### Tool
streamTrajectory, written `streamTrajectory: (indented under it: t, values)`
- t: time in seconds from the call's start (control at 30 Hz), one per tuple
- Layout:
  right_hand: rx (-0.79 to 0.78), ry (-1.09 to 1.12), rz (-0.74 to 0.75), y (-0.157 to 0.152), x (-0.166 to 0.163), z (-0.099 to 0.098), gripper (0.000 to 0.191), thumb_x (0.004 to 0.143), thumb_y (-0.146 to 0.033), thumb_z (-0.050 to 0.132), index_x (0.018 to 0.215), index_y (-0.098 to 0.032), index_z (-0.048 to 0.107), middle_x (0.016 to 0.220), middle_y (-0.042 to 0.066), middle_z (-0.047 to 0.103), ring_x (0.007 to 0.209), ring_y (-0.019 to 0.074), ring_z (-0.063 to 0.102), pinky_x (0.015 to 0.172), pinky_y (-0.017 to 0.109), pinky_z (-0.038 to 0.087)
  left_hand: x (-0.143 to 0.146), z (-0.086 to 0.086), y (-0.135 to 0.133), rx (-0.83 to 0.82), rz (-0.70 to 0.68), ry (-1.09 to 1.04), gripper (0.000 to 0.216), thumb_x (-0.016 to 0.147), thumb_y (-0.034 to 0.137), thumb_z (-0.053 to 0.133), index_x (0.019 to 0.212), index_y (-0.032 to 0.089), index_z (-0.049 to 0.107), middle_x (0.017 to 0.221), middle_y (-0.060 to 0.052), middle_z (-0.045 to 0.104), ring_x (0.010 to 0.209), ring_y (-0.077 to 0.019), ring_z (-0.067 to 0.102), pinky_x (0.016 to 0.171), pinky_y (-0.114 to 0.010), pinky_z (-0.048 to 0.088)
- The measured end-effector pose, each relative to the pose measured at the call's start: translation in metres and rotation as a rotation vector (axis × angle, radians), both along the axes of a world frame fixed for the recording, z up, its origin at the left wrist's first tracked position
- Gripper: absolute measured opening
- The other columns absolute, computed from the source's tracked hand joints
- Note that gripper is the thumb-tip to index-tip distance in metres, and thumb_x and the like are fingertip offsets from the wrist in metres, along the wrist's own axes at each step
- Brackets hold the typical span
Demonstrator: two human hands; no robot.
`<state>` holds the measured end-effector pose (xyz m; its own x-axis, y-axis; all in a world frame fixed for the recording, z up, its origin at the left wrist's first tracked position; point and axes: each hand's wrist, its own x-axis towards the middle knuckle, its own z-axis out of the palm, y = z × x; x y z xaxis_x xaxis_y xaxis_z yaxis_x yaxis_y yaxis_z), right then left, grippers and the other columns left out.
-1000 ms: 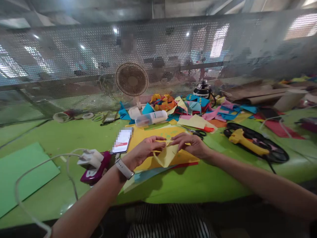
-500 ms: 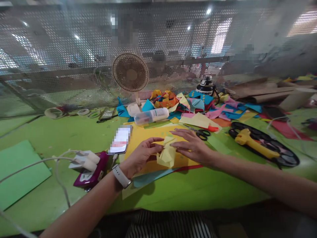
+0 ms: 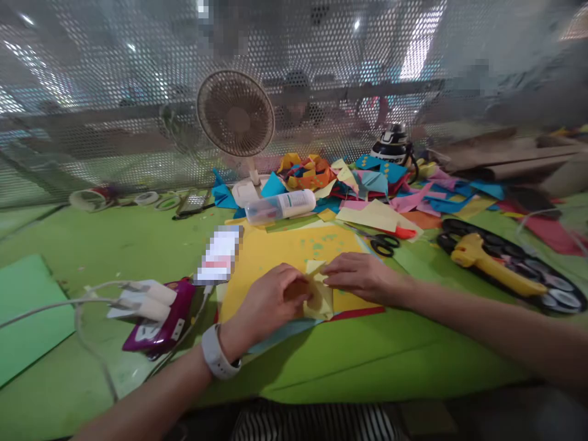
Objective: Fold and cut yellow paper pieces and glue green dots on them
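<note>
A small pale yellow folded paper (image 3: 320,295) lies on a larger yellow sheet (image 3: 280,251) on the green table (image 3: 367,355). My left hand (image 3: 271,300), a white watch on its wrist, curls round the paper's left side with fingers pinched on it. From the right, my right hand (image 3: 362,277) lies flat over the paper's upper edge, fingers stretched out and pressing it down. Blue and red sheets peek out beneath the yellow one.
A phone (image 3: 219,257) and a purple device with white plugs and cables (image 3: 156,309) sit left. Scissors (image 3: 383,244), a lying bottle (image 3: 280,206), a fan (image 3: 235,116), paper scraps (image 3: 367,190), a yellow tool on a black tray (image 3: 496,269) and a green sheet (image 3: 27,318) surround them.
The folded paper went from held up between both hands down onto the yellow sheet. My right hand flattened onto it and my left closed on its side. The camera tilted down.
</note>
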<state>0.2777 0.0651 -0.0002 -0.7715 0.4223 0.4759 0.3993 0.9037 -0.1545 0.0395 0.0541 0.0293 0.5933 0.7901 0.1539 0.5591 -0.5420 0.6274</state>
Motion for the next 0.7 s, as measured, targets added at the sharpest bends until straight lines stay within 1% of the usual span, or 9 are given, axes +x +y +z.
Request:
streamTrajectory:
  t: [0.1,0.27,0.4,0.53,0.7]
  values:
    - [0.000,0.004,0.005,0.000,-0.002,-0.003,0.023,0.085,-0.010,0.044,0.097,-0.017,0.063,0.104,0.008,0.065,0.096,0.0176,0.057,0.079,0.033,0.049,0.005,-0.001,0.000,0.037,0.060,0.077,0.021,0.072,0.028,0.061,0.089,0.019,0.053,0.089,-0.005,0.059,0.077,-0.0176,0.056,0.066,-0.030,0.045]
    - [0.025,0.017,0.036,0.000,-0.002,-0.004,0.023,0.084,-0.009,0.046,0.100,-0.015,0.061,0.105,0.008,0.066,0.097,0.0181,0.058,0.078,0.034,0.050,0.014,0.000,0.003,-0.041,0.067,0.134,0.025,0.067,0.021,0.060,0.088,0.020,0.047,0.077,-0.001,0.059,0.063,-0.0145,0.054,0.056,-0.027,0.042]
    - [0.031,0.015,0.066,0.000,-0.002,-0.003,0.020,0.085,-0.011,0.047,0.098,-0.014,0.061,0.102,0.008,0.067,0.096,0.0174,0.059,0.080,0.033,0.049,0.015,0.001,0.002,-0.097,0.087,0.077,0.027,0.069,0.020,0.057,0.091,0.020,0.043,0.072,0.002,0.059,0.060,-0.0131,0.055,0.055,-0.025,0.042]
    - [0.026,-0.015,0.055,0.000,-0.003,-0.002,0.018,0.086,-0.015,0.048,0.099,-0.016,0.061,0.103,0.007,0.066,0.097,0.0181,0.058,0.080,0.034,0.048,0.014,0.002,0.002,-0.175,0.082,0.025,0.024,0.072,0.020,0.055,0.092,0.020,0.044,0.069,0.001,0.059,0.058,-0.0121,0.055,0.052,-0.024,0.042]
    - [-0.006,-0.019,0.035,-0.001,-0.003,-0.002,0.021,0.087,-0.014,0.045,0.100,-0.016,0.060,0.104,0.007,0.066,0.097,0.0176,0.058,0.079,0.034,0.048,0.014,0.001,0.002,-0.159,0.074,0.003,0.027,0.068,0.018,0.058,0.092,0.019,0.046,0.075,-0.001,0.060,0.061,-0.0132,0.055,0.054,-0.025,0.043]
